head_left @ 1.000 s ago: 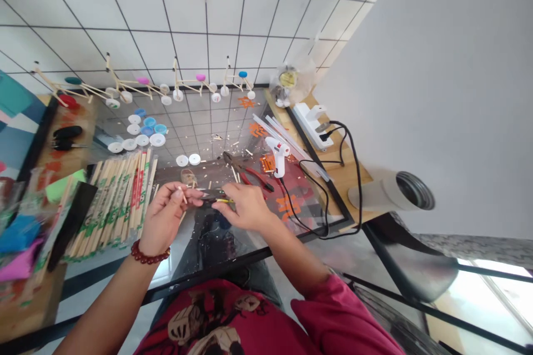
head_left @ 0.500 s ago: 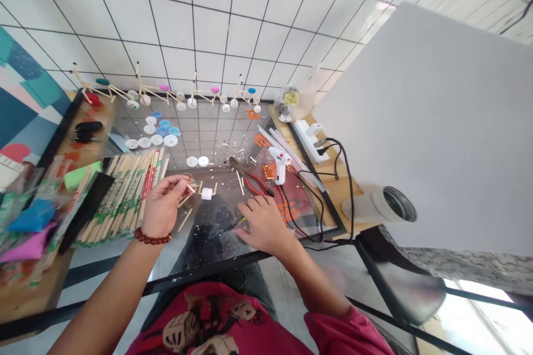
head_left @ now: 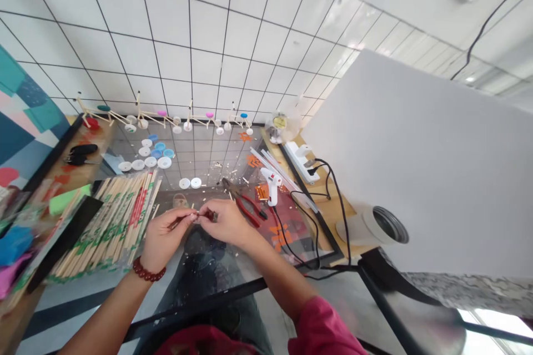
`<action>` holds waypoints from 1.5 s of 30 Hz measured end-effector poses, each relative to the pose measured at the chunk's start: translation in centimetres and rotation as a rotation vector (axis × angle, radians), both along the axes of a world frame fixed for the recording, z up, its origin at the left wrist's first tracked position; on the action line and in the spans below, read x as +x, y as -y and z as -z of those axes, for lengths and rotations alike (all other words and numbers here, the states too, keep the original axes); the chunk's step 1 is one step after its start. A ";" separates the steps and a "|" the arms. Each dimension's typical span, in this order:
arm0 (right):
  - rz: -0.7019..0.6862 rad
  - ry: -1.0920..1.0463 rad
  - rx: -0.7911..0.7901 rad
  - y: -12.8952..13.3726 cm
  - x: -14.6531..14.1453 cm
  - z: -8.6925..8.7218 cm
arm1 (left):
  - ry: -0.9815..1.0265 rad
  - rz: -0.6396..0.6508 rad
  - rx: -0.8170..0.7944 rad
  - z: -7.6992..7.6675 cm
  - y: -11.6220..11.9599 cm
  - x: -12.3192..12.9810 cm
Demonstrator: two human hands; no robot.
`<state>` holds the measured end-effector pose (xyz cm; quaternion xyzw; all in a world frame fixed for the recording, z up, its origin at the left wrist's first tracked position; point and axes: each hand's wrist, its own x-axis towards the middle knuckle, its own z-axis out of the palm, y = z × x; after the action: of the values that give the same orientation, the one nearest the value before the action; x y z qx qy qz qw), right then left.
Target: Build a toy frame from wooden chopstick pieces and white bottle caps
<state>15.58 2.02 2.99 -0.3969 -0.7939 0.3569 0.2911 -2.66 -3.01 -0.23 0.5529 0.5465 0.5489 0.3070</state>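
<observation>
In the middle of the glass tabletop (head_left: 208, 263), my two hands meet at the fingertips. My left hand (head_left: 170, 231), with a red bead bracelet (head_left: 149, 272) at the wrist, pinches a short wooden stick, now mostly covered by the fingers. Thumb and fingers of my right hand (head_left: 225, 222) close at the same spot; what they grip is too small and hidden to make out. Just beyond the hands lie two white bottle caps (head_left: 190, 183). Red-handled pliers (head_left: 249, 209) rest right of my right hand, and the white glue gun (head_left: 272, 186) stands beyond them.
Bundled wooden chopsticks (head_left: 112, 222) lie at left. White and blue caps (head_left: 164, 162) and a row of stick-built models (head_left: 187, 116) sit toward the wall. A power strip (head_left: 302, 162), cables and a cylindrical container (head_left: 372, 226) are at right. Wood scraps litter the glass.
My right hand has moved up and left from the table's near side to meet my left hand's fingertips. The head view has tilted, so the scene sits lower.
</observation>
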 end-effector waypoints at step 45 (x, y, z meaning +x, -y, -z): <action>0.122 -0.515 -0.630 -3.6 1.1 2.1 | 0.256 0.220 -0.183 0.7 -0.8 1.4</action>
<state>16.66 5.63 0.93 -0.4105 -0.5219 0.6526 0.3650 -1.22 -2.19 -0.89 0.5046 0.4869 0.5260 0.4813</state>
